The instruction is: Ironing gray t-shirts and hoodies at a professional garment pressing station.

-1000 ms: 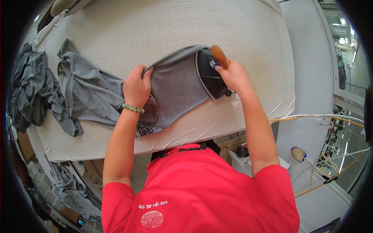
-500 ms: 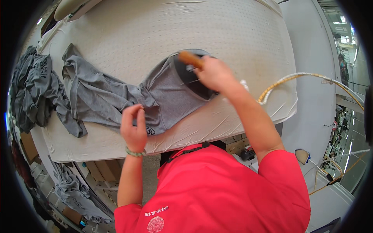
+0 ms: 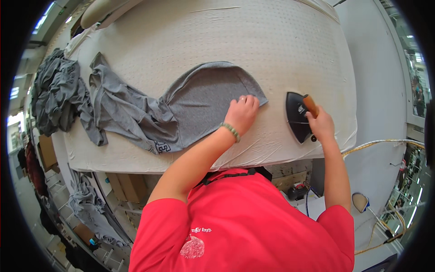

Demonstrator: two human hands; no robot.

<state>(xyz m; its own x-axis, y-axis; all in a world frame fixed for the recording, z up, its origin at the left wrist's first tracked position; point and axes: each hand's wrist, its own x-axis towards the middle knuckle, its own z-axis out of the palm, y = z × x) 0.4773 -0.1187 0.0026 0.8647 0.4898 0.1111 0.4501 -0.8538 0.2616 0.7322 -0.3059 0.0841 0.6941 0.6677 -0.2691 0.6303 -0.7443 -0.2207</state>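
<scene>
A grey knit garment [image 3: 204, 97] lies across the padded table, its right part spread smooth and its left part crumpled, with dark lettering near the front edge. My left hand [image 3: 243, 113], a beaded bracelet on its wrist, rests on the garment's right end with curled fingers closed on the cloth. To the right, apart from the garment, my right hand [image 3: 322, 124] is wrapped round the wooden handle of a black iron [image 3: 295, 115]. The iron's pointed body sits over the bare table cover.
A heap of grey garments [image 3: 56, 93] lies at the table's left end. The padded white table [image 3: 281, 41] has a wrinkled cover. A padded pressing arm [image 3: 102, 11] juts in at the back left. A yellow-and-white hose [image 3: 380, 144] runs off to the right. Cardboard boxes [image 3: 127, 187] stand underneath.
My right hand has moved the iron off the garment to the right. My left hand has gone from the garment's middle to its right end and closed on the cloth.
</scene>
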